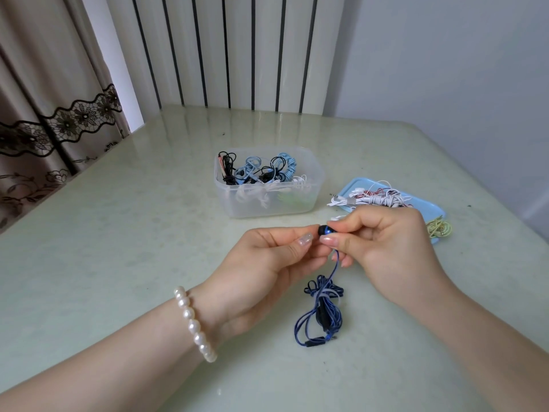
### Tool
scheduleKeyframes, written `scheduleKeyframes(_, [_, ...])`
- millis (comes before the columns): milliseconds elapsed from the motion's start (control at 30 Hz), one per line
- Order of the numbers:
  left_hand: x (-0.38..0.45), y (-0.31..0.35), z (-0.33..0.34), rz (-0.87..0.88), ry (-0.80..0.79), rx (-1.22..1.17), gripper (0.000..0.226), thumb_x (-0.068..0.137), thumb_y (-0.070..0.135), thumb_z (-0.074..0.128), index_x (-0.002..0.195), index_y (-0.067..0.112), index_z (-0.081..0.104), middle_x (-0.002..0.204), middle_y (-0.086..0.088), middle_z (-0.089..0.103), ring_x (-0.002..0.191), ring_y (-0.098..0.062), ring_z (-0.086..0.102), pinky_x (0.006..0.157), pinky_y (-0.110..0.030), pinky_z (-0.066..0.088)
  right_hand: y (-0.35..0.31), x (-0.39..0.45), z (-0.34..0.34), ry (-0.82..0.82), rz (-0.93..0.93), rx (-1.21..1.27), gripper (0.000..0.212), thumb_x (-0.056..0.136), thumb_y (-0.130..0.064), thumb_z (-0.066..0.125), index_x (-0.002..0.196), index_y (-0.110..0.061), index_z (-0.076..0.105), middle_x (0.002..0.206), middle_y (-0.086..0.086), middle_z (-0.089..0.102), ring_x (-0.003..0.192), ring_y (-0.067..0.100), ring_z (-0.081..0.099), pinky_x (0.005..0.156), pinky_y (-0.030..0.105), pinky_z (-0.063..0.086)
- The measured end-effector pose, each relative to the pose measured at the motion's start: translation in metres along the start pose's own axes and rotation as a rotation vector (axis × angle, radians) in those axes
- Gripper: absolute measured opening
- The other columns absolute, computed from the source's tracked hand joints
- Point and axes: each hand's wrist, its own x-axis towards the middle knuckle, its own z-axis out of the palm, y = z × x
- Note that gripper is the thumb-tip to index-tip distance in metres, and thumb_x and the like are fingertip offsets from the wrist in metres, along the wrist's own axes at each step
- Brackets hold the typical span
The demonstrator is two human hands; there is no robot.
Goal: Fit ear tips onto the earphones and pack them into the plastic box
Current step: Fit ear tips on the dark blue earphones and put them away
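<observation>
Pinching blue metallic earbud [326, 231] in right hand [383, 242], left hand [273, 257] fingertips pressing black rubber tip [320, 230] squarely on.

No readable text, label, brand or number is showing anywhere, neither on the plastic box [269, 203], nor on the blue tray [427, 205], nor on the earphones.

A pale green glossy table [118, 233] is seen below. A ribbed white radiator [237, 52] stands at 12 o'clock, lace-trimmed curtains [44, 99] at 10, a plain wall [445, 69] at 2.
</observation>
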Motion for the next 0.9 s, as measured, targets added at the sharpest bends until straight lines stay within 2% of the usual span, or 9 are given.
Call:
scheduleKeyframes(133, [0.002,0.002,0.0,-0.02,0.031,-0.068,0.022,0.079,0.002,0.051,0.094,-0.006,0.066,0.089,-0.017,0.07,0.084,-0.02,0.068,0.083,-0.029,0.054,-0.004,0.003,-0.004,-0.013,0.054,0.053,0.02,0.071,0.009,0.069,0.066,-0.009,0.064,0.042,0.0,0.058,0.037,0.007,0.051,0.043,0.014,0.043])
scheduleKeyframes(233, [0.003,0.005,-0.002,-0.013,0.05,-0.028,0.021,0.084,0.002,0.05,0.096,-0.006,0.065,0.088,-0.017,0.07,0.083,-0.019,0.068,0.082,-0.029,0.054,-0.007,0.005,-0.008,-0.058,0.062,0.04,0.016,0.072,0.006,0.069,0.067,-0.009,0.065,0.043,0.003,0.058,0.036,0.013,0.05,0.039,0.016,0.041])
scheduleKeyframes(367, [0.01,0.013,-0.012,0.025,0.123,0.0,0.018,0.087,0.001,0.05,0.094,-0.007,0.064,0.09,-0.018,0.071,0.078,-0.019,0.069,0.081,-0.029,0.055,-0.013,0.008,-0.014,-0.047,0.073,0.111,0.01,0.072,0.006,0.066,0.071,-0.004,0.065,0.05,0.006,0.063,0.037,0.012,0.052,0.037,0.019,0.042])
scheduleKeyframes(433, [0.012,0.017,-0.019,0.029,0.14,-0.002,0.017,0.086,0.002,0.051,0.092,-0.007,0.065,0.09,-0.019,0.07,0.077,-0.019,0.069,0.08,-0.029,0.055,-0.022,0.012,-0.018,-0.027,0.075,0.184,0.006,0.067,0.001,0.067,0.071,-0.003,0.065,0.053,0.008,0.065,0.037,0.012,0.052,0.036,0.019,0.041])
scheduleKeyframes(533, [0.016,0.021,-0.026,0.041,0.151,0.033,0.016,0.086,0.002,0.053,0.091,-0.007,0.066,0.09,-0.019,0.07,0.077,-0.02,0.068,0.079,-0.028,0.055,-0.043,0.028,-0.022,-0.026,0.054,0.247,0.015,0.058,-0.01,0.067,0.071,-0.003,0.065,0.054,0.009,0.064,0.037,0.013,0.052,0.036,0.018,0.041])
scheduleKeyframes(600, [0.018,0.022,-0.028,0.058,0.151,0.104,0.015,0.085,0.003,0.055,0.089,-0.004,0.067,0.09,-0.017,0.071,0.079,-0.02,0.067,0.079,-0.027,0.055,-0.056,0.044,-0.023,-0.024,0.023,0.233,0.016,0.06,-0.01,0.068,0.073,-0.002,0.065,0.055,0.007,0.064,0.038,0.012,0.053,0.038,0.017,0.042])
scheduleKeyframes(700, [0.018,0.022,-0.03,0.092,0.124,0.299,0.013,0.083,0.007,0.059,0.082,0.007,0.072,0.088,-0.009,0.073,0.082,-0.017,0.067,0.08,-0.024,0.053,-0.075,0.071,-0.023,0.015,-0.024,0.2,0.005,0.072,-0.001,0.068,0.075,-0.002,0.065,0.055,0.004,0.064,0.04,0.011,0.054,0.039,0.017,0.043])
scheduleKeyframes(800, [0.018,0.022,-0.03,0.143,0.131,0.528,0.017,0.083,0.01,0.063,0.076,0.019,0.074,0.086,0.001,0.074,0.081,-0.015,0.066,0.072,-0.025,0.051,-0.085,0.101,-0.019,0.075,-0.053,0.168,0.007,0.079,0.002,0.065,0.075,-0.004,0.064,0.058,0.005,0.063,0.041,0.011,0.056,0.041,0.018,0.044])
scheduleKeyframes(900, [0.02,0.022,-0.029,0.199,0.14,0.658,0.014,0.083,0.012,0.066,0.074,0.021,0.073,0.08,0.007,0.073,0.079,-0.006,0.065,0.072,-0.016,0.05,-0.086,0.125,-0.009,0.121,-0.057,0.154,0.006,0.082,0.0,0.063,0.078,-0.005,0.063,0.065,0.009,0.062,0.043,0.01,0.058,0.043,0.018,0.047])
